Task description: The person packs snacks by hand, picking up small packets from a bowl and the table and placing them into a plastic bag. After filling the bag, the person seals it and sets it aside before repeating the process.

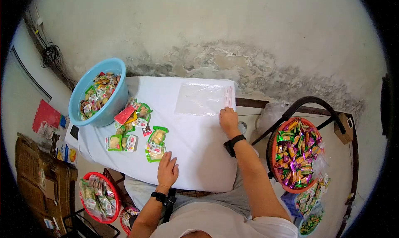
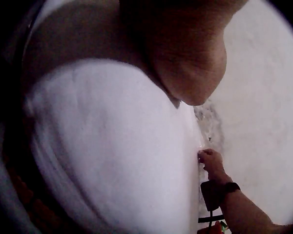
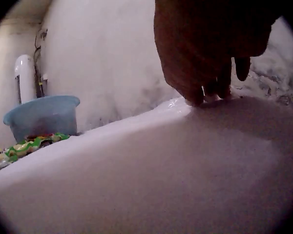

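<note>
My right hand [image 1: 229, 121] is at the near right corner of a flat clear plastic bag [image 1: 199, 99] with a red-striped edge. In the right wrist view its fingers [image 3: 223, 87] point down and touch the bag's edge. My left hand [image 1: 167, 171] lies near the table's front edge, fingers loosely extended, fingertips just below a green-edged snack packet [image 1: 156, 143]. It holds nothing that shows. Farther left, several packets lie in a loose group, among them a red packet [image 1: 125, 114] and a green-and-white packet [image 1: 114, 143].
A light blue tub [image 1: 118, 97] full of packets stands at the table's [image 1: 195, 155] left end. To the right is an orange basket [image 1: 274, 155] of wrapped sweets. A red basket [image 1: 117, 198] of packets sits low at the left. The stained wall [image 1: 199, 26] rises behind.
</note>
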`<action>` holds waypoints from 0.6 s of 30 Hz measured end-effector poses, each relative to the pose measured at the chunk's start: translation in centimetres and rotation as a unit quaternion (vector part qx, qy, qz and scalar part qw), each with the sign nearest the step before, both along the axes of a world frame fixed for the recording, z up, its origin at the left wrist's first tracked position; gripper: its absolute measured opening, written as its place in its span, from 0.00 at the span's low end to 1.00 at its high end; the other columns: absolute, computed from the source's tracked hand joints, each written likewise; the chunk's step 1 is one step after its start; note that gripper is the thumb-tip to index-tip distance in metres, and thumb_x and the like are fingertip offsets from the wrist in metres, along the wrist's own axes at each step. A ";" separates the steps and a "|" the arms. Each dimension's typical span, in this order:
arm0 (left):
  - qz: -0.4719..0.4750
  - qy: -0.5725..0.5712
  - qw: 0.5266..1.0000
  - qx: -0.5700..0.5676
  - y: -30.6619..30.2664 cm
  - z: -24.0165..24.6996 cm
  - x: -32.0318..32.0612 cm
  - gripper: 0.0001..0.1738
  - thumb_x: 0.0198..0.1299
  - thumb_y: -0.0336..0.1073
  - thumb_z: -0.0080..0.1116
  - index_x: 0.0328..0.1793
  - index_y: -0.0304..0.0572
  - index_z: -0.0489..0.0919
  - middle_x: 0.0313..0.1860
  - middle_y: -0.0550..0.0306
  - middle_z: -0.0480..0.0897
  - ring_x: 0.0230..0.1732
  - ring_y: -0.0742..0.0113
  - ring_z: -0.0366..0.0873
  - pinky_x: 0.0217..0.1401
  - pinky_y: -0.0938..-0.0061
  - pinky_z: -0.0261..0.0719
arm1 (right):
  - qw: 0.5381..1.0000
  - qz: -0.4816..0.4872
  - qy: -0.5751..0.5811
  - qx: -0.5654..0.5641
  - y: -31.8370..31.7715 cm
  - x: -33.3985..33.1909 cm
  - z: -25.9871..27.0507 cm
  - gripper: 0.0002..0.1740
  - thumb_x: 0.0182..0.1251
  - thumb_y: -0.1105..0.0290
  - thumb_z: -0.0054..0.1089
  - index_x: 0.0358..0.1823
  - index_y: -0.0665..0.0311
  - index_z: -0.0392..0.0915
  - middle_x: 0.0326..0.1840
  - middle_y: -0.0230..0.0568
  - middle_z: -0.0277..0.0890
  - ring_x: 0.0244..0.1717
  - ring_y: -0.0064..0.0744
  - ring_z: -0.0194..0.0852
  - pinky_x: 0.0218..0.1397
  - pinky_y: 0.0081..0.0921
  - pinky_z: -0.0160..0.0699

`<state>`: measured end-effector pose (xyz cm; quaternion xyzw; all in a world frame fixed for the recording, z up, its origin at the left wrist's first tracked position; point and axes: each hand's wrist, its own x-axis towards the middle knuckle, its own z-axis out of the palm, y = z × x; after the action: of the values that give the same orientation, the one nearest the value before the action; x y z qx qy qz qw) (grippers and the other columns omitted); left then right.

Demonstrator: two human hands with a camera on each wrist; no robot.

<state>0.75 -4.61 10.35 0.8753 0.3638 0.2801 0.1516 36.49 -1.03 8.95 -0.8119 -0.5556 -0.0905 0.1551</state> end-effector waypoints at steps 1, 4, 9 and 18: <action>-0.003 -0.001 1.000 0.002 0.0 -0.1 0.0 0.15 0.49 0.30 0.56 0.46 0.35 0.77 0.61 0.41 0.69 0.63 0.42 0.64 0.66 0.58 0.62 | 1.000 -0.002 0.000 0.001 -0.1 -0.1 0.1 0.10 0.55 0.62 0.57 0.34 0.59 0.77 0.37 0.39 0.73 0.42 0.42 0.72 0.40 0.42 0.72; 0.001 0.001 1.000 0.002 0.0 0.0 0.0 0.15 0.49 0.30 0.56 0.45 0.35 0.78 0.61 0.41 0.70 0.63 0.42 0.65 0.66 0.57 0.62 | 0.996 -0.027 0.040 0.074 -0.3 -0.4 0.9 0.08 0.54 0.64 0.59 0.31 0.60 0.75 0.35 0.40 0.72 0.39 0.42 0.73 0.38 0.42 0.72; 0.003 -0.001 1.000 0.006 -0.2 0.1 0.0 0.15 0.49 0.29 0.56 0.45 0.35 0.78 0.61 0.41 0.70 0.63 0.42 0.65 0.66 0.58 0.62 | 0.946 -0.018 0.240 0.216 -0.9 -1.4 3.1 0.07 0.50 0.74 0.62 0.28 0.63 0.71 0.32 0.44 0.68 0.38 0.44 0.73 0.40 0.38 0.73; 0.000 -0.014 1.000 0.011 -0.1 0.1 -0.1 0.14 0.51 0.29 0.56 0.46 0.36 0.77 0.60 0.42 0.70 0.63 0.43 0.64 0.64 0.58 0.63 | 0.848 0.060 0.499 0.165 -6.5 -7.8 -0.2 0.13 0.52 0.75 0.62 0.41 0.62 0.77 0.44 0.46 0.73 0.46 0.37 0.73 0.48 0.30 0.74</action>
<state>0.65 -4.75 10.44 0.8733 0.3581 0.2960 0.1467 28.65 -7.51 8.72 -0.6749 -0.4277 0.2460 0.5487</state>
